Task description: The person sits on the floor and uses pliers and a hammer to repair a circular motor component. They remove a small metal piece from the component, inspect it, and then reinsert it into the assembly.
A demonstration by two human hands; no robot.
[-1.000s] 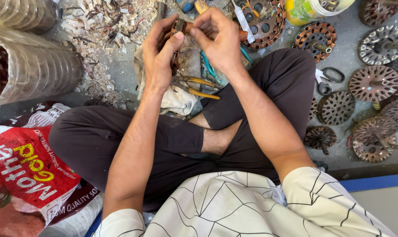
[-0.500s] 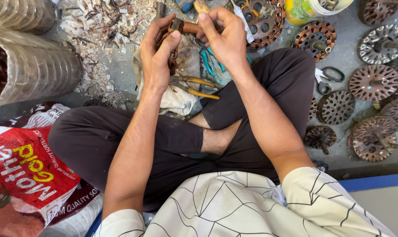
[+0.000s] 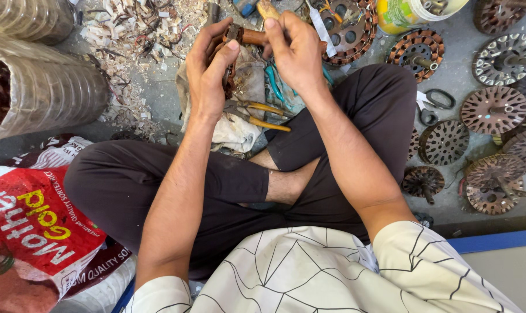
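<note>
I sit cross-legged on the floor with both hands raised in front of me. My left hand (image 3: 209, 72) grips a dark rusty metal part (image 3: 231, 58), thumb pressed on its side. My right hand (image 3: 295, 49) holds a wooden tool handle (image 3: 254, 36) against that part. Below my hands a dirty cloth (image 3: 234, 124) lies on the floor with yellow-handled pliers (image 3: 263, 116) and a teal-handled tool (image 3: 272, 81) on it.
Several round rusty slotted motor discs (image 3: 493, 109) lie at the right, with a yellow-green tub (image 3: 399, 14). Clear plastic bags (image 3: 48, 87) of scrap stand at left, a red and white printed sack (image 3: 37, 226) below them. Pale shavings (image 3: 129, 35) litter the floor.
Both hands stay together on the part; my right hand has shifted slightly with the wooden handle, and the left thumb has moved over the metal part.
</note>
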